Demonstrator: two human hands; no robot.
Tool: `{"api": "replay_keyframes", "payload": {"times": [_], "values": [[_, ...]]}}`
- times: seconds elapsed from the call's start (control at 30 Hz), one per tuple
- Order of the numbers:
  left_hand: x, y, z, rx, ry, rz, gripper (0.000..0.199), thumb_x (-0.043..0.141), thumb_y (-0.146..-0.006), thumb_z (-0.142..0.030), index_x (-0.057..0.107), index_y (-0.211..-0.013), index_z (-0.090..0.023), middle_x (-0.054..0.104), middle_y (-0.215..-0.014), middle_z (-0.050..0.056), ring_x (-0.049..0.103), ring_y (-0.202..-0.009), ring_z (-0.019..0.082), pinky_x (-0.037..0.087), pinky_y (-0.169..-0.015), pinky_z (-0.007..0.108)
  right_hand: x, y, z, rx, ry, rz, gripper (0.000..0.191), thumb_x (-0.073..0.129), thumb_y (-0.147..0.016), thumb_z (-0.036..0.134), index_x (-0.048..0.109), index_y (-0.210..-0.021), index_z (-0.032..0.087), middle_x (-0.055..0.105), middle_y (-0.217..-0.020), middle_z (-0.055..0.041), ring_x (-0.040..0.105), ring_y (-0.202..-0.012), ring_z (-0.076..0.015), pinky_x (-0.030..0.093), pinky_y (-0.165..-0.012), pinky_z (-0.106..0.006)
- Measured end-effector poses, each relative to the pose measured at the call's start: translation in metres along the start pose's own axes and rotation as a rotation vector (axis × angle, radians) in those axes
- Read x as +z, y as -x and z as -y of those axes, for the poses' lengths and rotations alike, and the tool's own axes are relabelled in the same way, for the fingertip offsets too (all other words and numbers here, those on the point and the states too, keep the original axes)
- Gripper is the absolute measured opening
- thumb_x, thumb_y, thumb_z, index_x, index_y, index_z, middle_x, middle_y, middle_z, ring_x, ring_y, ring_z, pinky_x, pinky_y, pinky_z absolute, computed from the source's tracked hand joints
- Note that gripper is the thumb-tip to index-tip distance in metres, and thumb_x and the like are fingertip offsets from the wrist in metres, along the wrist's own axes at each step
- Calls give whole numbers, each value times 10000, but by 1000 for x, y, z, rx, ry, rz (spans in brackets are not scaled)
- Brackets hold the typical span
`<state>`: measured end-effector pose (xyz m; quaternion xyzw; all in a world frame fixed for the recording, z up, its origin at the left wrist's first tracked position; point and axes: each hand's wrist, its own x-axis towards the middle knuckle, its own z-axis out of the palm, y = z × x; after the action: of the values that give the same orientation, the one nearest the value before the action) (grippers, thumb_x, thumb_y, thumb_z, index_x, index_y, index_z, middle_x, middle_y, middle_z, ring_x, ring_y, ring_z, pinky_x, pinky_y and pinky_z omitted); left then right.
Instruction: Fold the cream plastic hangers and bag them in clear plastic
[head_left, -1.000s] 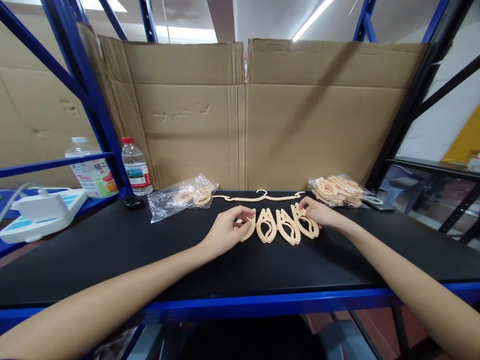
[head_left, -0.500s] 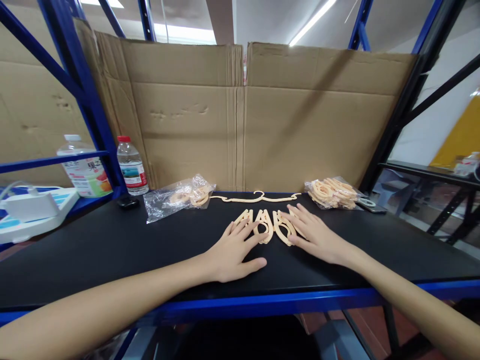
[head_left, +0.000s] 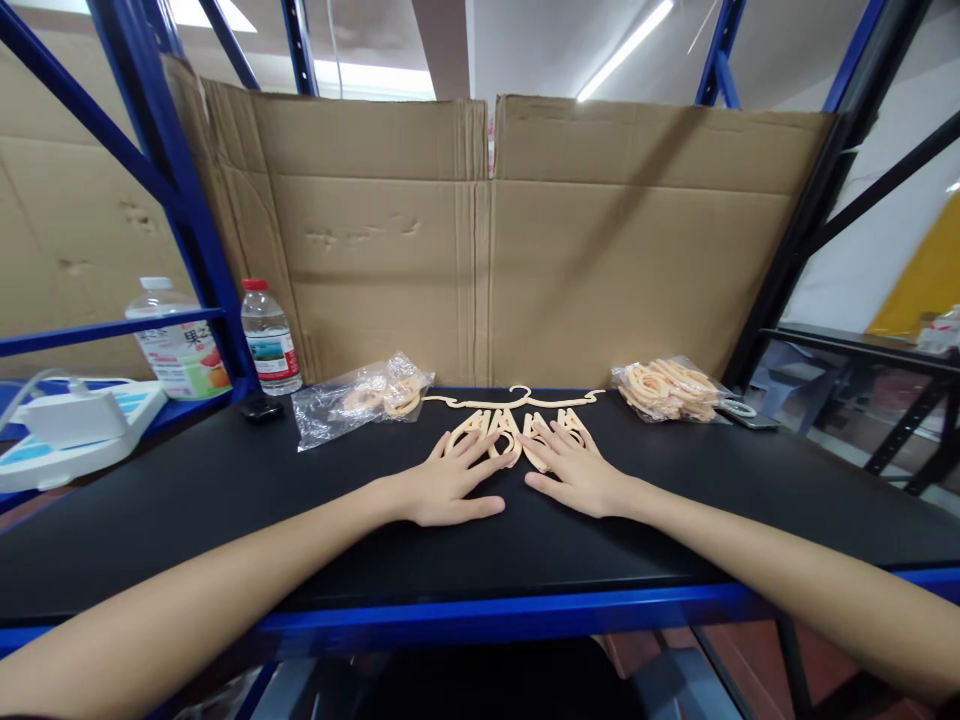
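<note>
A head-worn camera looks forward and down across a black worktop [head_left: 495, 560].
The lone view, taken from above the near side at six o'clock, faces cardboard panels [head_left: 375, 240] at twelve, close enough that the forearms [head_left: 247, 575] enter at eight and four and the fingers [head_left: 486, 468] fall near mid-frame.

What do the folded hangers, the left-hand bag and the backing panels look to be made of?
Folded hangers: probably moulded plastic, smooth finish; even cream colour and rounded edges suggest it.
Left-hand bag: thin clear plastic film, glossy, judging by crinkles and bright glints; exact type can't be told.
Backing panels: brown cardboard, matte, with straight fold creases.
</note>
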<state>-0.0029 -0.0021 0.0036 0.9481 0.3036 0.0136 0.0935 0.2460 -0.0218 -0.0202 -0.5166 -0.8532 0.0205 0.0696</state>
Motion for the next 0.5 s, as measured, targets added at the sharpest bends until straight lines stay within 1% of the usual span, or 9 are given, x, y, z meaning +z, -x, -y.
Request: {"api": "replay_keyframes", "payload": {"times": [0.07,0.13,0.2,0.23,0.3,0.33,0.43,0.47,0.5], "values": [[3,-1,1,-6,6,-22,665,364,-913,-609,137,-1484,-356,30,-1575,82,-43,-1422,381,7,-1051,684,3,0,1,-10,-10,-23,662,258,-935,642,189,-1493,294,128,-1550,-101,76,-1408,-373,16,-1082,-645],[5,-1,0,-17,4,-40,649,360,-915,-606,162,-1481,-356,60,-1576,85,-23,-1424,380,9,-1051,685,4,0,-1,-27,-37,-73,649,266,-942,627,219,-1489,281,177,-1544,-95,89,-1413,-354,39,-1091,-636],[5,-2,-1,-31,-4,-66,625,359,-921,-594,199,-1475,-351,116,-1573,92,18,-1428,373,16,-1054,684,3,-2,-8,-41,-76,-168,614,284,-956,588,290,-1469,251,269,-1521,-87,145,-1412,-328,107,-1104,-611],[5,-2,0,-36,-6,-87,608,363,-926,-580,225,-1470,-345,151,-1568,95,46,-1430,368,27,-1058,681,1,-5,-15,-43,-96,-235,578,300,-965,553,347,-1443,232,337,-1492,-87,211,-1398,-311,166,-1108,-582],[3,-4,3,-35,1,-160,554,376,-939,-533,305,-1445,-320,247,-1544,101,134,-1424,350,72,-1075,658,-6,-14,-36,-31,-124,-376,476,340,-978,451,469,-1355,192,484,-1391,-101,385,-1318,-273,300,-1085,-501],[1,-5,5,-22,14,-213,516,392,-942,-498,364,-1418,-299,312,-1517,103,203,-1408,335,114,-1089,627,-11,-20,-49,-18,-128,-423,425,351,-979,382,508,-1313,173,541,-1330,-111,463,-1256,-252,352,-1063,-457],[-3,-10,18,12,84,-376,371,467,-914,-340,549,-1259,-228,514,-1365,97,426,-1288,268,292,-1087,459,-21,-37,-93,34,-113,-457,353,390,-931,197,572,-1229,141,645,-1166,-129,586,-1108,-247,442,-987,-424],[-4,-13,25,0,106,-415,333,483,-888,-275,586,-1198,-211,562,-1304,92,478,-1235,250,342,-1060,410,-22,-42,-107,51,-103,-459,358,391,-910,148,586,-1209,137,660,-1134,-131,603,-1082,-252,456,-972,-425],[-5,-15,32,-30,121,-448,316,482,-859,-210,605,-1149,-197,597,-1246,90,517,-1184,240,381,-1028,384,-21,-47,-120,65,-94,-459,369,392,-889,112,594,-1197,135,666,-1124,-134,610,-1075,-256,464,-966,-426]]}}
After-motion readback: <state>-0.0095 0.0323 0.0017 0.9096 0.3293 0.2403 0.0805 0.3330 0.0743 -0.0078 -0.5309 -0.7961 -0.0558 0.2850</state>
